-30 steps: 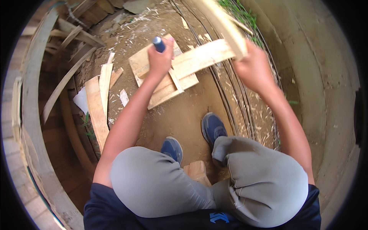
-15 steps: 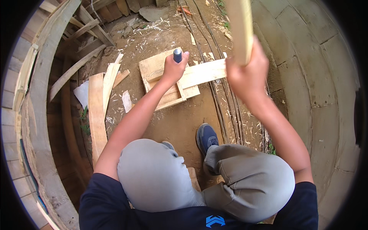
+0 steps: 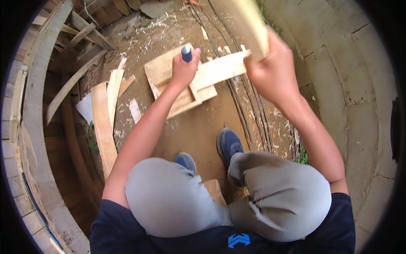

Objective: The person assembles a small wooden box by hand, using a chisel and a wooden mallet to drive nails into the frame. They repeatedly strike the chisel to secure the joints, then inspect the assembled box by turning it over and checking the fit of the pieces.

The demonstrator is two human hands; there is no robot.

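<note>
My left hand point(image 3: 185, 72) is closed around the upright dark handle of a chisel point(image 3: 186, 54), whose metal-capped end sticks out above the fist. Its blade is hidden under the hand. Beneath lies a pale wooden plank point(image 3: 224, 70), resting across a low wooden frame point(image 3: 163, 59) on the ground. In my right hand point(image 3: 275, 70), raised and to the right of the chisel, is a thick pale wooden club point(image 3: 248, 25). The club is blurred, and its far end runs out of the picture at the top.
Long offcuts point(image 3: 101, 122) lean at the left beside a curved timber beam point(image 3: 42, 114). Dark cables point(image 3: 237, 101) run along the dirt ground, among scattered shavings. A block wall point(image 3: 334, 84) stands on the right. My shoes point(image 3: 230, 146) are just below the frame.
The club has tilted, its top leaning farther left, while my right hand stays raised. My left hand keeps its grip on the chisel. The whole view has shifted slightly.
</note>
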